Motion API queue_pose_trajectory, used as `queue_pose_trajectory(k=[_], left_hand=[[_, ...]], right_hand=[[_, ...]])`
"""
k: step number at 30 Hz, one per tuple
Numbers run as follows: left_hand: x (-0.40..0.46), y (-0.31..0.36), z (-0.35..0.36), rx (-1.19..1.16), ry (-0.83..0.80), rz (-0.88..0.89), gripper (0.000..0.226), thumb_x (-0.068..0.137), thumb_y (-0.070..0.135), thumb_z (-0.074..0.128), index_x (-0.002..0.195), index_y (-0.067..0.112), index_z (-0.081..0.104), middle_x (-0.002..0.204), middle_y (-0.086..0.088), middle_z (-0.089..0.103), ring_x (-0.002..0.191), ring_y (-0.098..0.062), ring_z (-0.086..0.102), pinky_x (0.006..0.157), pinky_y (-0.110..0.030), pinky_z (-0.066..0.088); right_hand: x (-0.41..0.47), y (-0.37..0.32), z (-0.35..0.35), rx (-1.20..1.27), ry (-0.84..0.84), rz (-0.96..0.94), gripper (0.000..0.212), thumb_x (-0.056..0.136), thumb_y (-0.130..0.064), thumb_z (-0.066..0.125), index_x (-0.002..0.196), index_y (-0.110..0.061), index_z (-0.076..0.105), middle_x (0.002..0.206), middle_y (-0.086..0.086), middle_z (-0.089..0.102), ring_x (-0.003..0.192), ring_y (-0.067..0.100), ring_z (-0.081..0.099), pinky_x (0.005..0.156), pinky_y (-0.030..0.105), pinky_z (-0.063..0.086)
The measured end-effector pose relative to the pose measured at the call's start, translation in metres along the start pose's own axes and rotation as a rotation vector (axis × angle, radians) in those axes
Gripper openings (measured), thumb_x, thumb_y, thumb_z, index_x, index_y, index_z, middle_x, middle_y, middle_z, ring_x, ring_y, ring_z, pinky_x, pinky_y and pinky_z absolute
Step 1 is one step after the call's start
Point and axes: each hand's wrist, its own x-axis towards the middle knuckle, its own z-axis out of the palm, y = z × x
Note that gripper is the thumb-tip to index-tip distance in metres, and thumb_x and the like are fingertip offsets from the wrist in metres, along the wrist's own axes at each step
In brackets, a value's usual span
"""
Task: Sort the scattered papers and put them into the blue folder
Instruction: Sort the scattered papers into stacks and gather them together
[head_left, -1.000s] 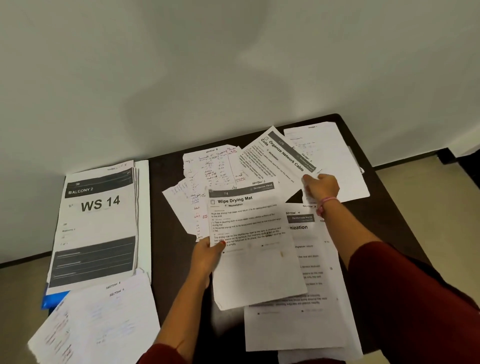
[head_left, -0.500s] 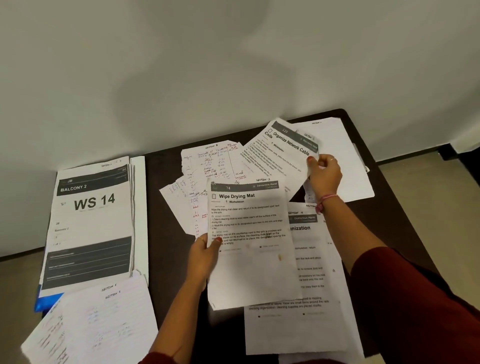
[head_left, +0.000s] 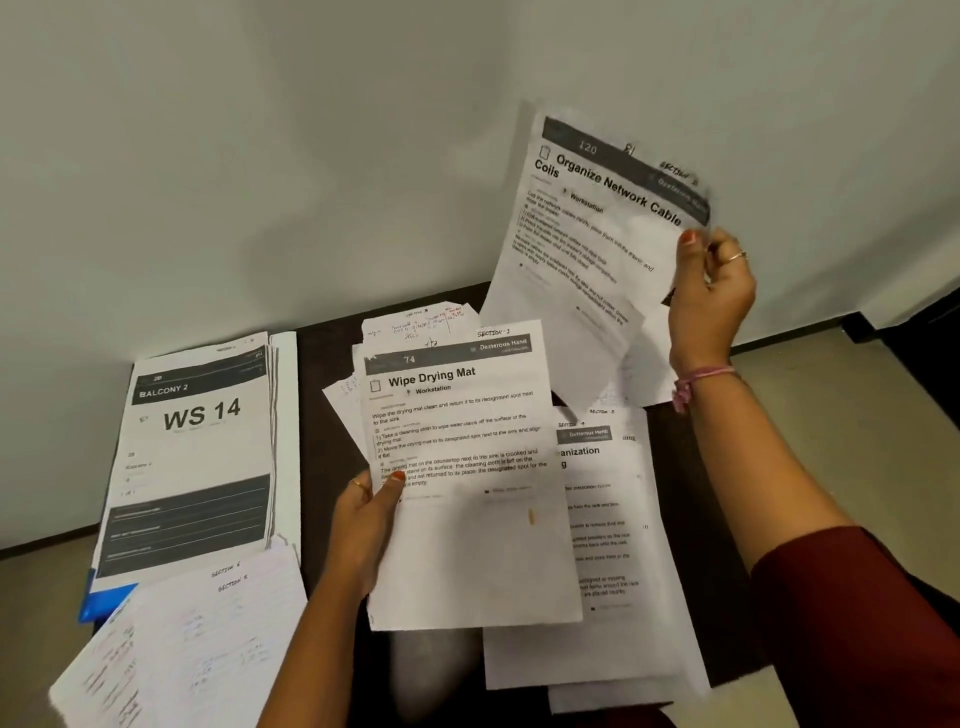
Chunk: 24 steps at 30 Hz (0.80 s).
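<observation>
My left hand (head_left: 363, 525) grips the left edge of the "Wipe Drying Mat" sheet (head_left: 467, 499), held up over the dark table (head_left: 322, 395). My right hand (head_left: 711, 296) pinches the right edge of the "Organize Network Cable Coils" sheet (head_left: 582, 249), raised high against the wall. A blue folder (head_left: 106, 603) shows only as a corner at the left, under the "WS 14" stack (head_left: 197, 457). Handwritten sheets (head_left: 415, 327) lie behind the held page. Printed pages (head_left: 602, 545) lie on the table at the right.
A loose pile of handwritten pages (head_left: 192, 644) overhangs the table's near left corner. A white wall (head_left: 311, 156) rises right behind the table. Beige floor (head_left: 810, 415) shows to the right, with a dark skirting along the wall.
My right hand has lifted the "Organize Network Cable Coils" sheet off the table, up and to the right. My left hand keeps holding the "Wipe Drying Mat" sheet in about the same place.
</observation>
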Motion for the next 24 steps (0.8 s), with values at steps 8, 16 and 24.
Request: queue_pose_trajectory(k=[8,16,24], left_hand=[[-0.036,-0.004,-0.007,-0.070,-0.045,0.036,0.021,0.093,0.021,0.059,0.113,0.015,0.064,0.105,-0.005,0.073,0.099,-0.025,0.069,0.089,-0.043,0.053],[-0.063,-0.033,-0.011,0.001,-0.011,-0.029,0.021,0.097,0.027,0.053,0.111,0.016,0.064,0.102,-0.003,0.073,0.094,-0.019,0.069,0.078,-0.033,0.053],[-0.078,-0.058,-0.006,0.075,-0.016,-0.092,0.020,0.098,0.022,0.050,0.107,0.013,0.065,0.095,0.000,0.074,0.084,-0.010,0.070,0.066,-0.021,0.050]], right_hand=[[-0.038,-0.037,-0.042,0.012,-0.195,0.147,0.006,0.093,-0.022,0.058,0.093,-0.022,0.064,0.079,-0.013,0.067,0.069,0.000,0.062,0.059,0.019,0.051],[-0.116,0.005,-0.070,-0.098,-0.539,0.703,0.019,0.098,-0.019,0.049,0.094,-0.020,0.067,0.097,0.008,0.073,0.075,0.018,0.070,0.054,0.026,0.053],[-0.157,0.031,-0.076,-0.145,-0.600,0.863,0.023,0.098,-0.021,0.049,0.099,-0.009,0.068,0.066,0.013,0.060,0.042,0.017,0.037,0.039,0.020,0.025]])
